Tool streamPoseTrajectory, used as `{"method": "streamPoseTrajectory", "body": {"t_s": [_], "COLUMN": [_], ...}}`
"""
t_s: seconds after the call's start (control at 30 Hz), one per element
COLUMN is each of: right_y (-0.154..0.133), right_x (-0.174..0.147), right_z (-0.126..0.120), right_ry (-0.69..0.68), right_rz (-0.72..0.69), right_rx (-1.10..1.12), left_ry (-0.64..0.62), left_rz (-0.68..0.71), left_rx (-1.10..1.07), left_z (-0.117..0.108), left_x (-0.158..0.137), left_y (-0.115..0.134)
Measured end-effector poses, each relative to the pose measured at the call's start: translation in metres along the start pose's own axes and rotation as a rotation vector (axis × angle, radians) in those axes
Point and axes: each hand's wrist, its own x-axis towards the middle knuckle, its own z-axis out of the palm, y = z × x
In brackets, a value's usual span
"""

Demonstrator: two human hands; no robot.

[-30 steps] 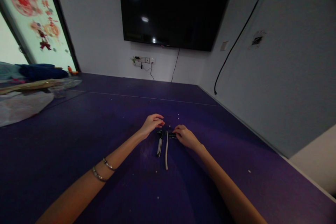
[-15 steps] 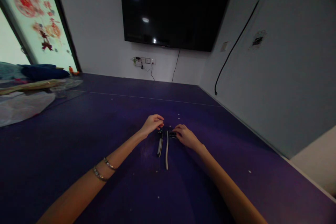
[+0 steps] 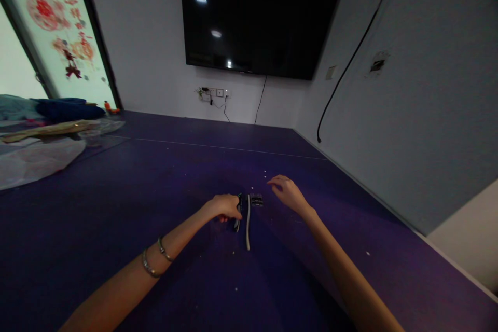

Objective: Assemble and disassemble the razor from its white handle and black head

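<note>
Left hand [image 3: 229,206]: lowered in the last half second onto the upper part of the razor [image 3: 237,225]; whether that grip has closed, I cannot tell.
Right hand [image 3: 287,192]: drawn back from the small black case [image 3: 257,201]; grip released, fingers loosely bent, holding nothing I can see.
Pale rod [image 3: 248,225]: unmoved, between razor and case, all three on the purple surface [image 3: 175,290].
Reading: my handling has apparently passed from case to razor.
Obscured: part of the razor, behind my left hand; the case's make, too dark and small; my forearms, cut off below
</note>
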Motion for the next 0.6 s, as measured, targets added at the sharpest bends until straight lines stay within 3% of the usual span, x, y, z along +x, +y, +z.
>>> {"method": "streamPoseTrajectory", "body": {"t_s": [0.37, 0.6], "right_y": [-0.009, -0.014], "right_x": [0.001, 0.003], "right_z": [-0.001, 0.014], "right_ry": [0.022, 0.107], "right_rz": [-0.003, 0.131], "right_rx": [0.014, 0.268], "left_ry": [0.111, 0.192], "left_rz": [-0.008, -0.015], "left_rx": [0.052, -0.064], "left_z": [0.015, 0.007], "left_x": [0.006, 0.012], "left_y": [0.009, -0.002]}}
